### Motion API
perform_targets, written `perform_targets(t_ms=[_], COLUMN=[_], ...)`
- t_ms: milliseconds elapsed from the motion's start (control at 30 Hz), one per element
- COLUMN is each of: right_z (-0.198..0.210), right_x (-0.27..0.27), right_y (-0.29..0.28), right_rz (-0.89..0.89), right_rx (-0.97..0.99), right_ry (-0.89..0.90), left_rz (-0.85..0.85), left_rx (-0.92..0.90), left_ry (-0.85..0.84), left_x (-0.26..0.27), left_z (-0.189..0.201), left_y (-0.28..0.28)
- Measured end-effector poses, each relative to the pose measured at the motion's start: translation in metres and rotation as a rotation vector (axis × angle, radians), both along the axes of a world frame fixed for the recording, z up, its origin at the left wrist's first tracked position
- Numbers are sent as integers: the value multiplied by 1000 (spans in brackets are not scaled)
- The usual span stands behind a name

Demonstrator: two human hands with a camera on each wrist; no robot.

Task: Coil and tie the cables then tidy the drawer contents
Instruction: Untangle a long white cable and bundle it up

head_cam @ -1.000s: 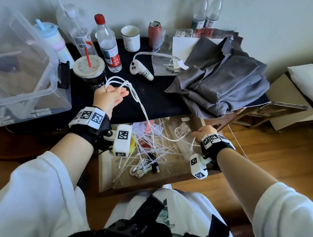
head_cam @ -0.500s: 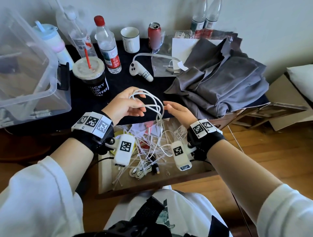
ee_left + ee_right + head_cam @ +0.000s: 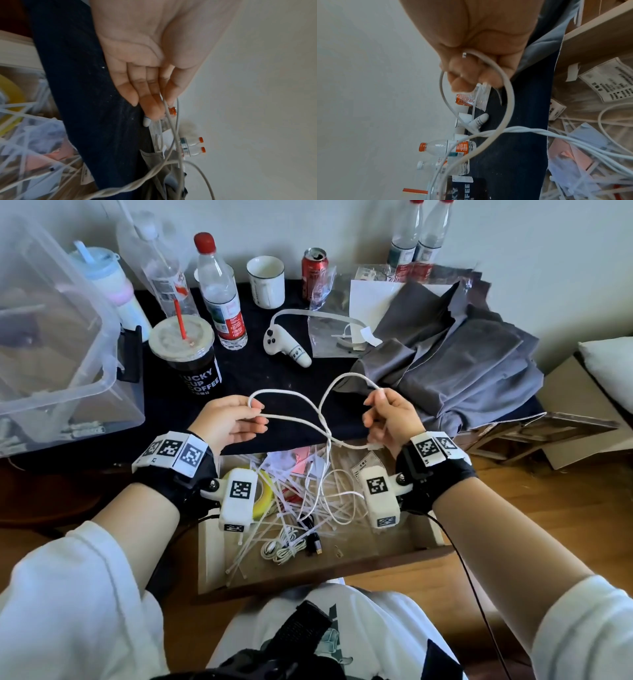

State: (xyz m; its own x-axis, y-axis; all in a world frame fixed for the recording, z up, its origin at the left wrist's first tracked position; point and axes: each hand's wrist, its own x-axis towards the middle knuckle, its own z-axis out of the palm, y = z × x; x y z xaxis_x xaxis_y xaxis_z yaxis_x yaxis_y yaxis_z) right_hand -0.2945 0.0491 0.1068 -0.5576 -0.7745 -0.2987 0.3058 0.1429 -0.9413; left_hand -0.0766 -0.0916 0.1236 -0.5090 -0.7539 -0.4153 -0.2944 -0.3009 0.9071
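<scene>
The open drawer (image 3: 424, 553) is taken as the landmark; it lies directly below both hands, at the near edge of the dark-covered counter (image 3: 260, 378).

Above the drawer's left half, the left hand (image 3: 230, 422) is seen with thumb and fingertips pressed together on one loop of the white cable (image 3: 323, 424). In the left wrist view, two strands are pinched between the fingertips (image 3: 169, 93), the remaining fingers lying straight alongside.

Above the drawer's middle, the two loops are seen to cross and twist together; from that crossing the slack drops straight down into the drawer, where it lies among loose white zip ties (image 3: 274, 529) and a second coiled cable (image 3: 282, 547).

Above the drawer's right half, the right hand (image 3: 390, 419) is closed around the other loop, fingers curled, with the loop arching over the knuckles.

The decisive relation is judged as follows: the held span runs left to right between the hands, while the uncoiled remainder hangs below them, roughly midway, so neither hand is clearly nearer. The next turn is likely to call for that slack to be drawn upward.

The twisted section is shown closely only in the wrist views. A short cable end lying against the right palm is shown only in the right wrist view. The drawer's full contents are shown only from the head.
</scene>
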Motion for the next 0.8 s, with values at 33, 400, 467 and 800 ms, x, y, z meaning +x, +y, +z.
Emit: perform_targets(t_ms=[33, 400, 467, 800], right_z=[0, 2, 2, 51], right_x=[-3, -14, -18, -8], right_y=[2, 13, 14, 3], right_rz=[-16, -151, -184, 119], right_rx=[-4, -17, -25, -75], right_ry=[-8, -117, -162, 92], left_rz=[-11, 31, 60, 85], left_rx=[1, -2, 10, 135], left_ry=[-11, -33, -19, 228], left_x=[1, -2, -2, -20], left_z=[-2, -8, -9, 13], left_y=[0, 3, 1, 1])
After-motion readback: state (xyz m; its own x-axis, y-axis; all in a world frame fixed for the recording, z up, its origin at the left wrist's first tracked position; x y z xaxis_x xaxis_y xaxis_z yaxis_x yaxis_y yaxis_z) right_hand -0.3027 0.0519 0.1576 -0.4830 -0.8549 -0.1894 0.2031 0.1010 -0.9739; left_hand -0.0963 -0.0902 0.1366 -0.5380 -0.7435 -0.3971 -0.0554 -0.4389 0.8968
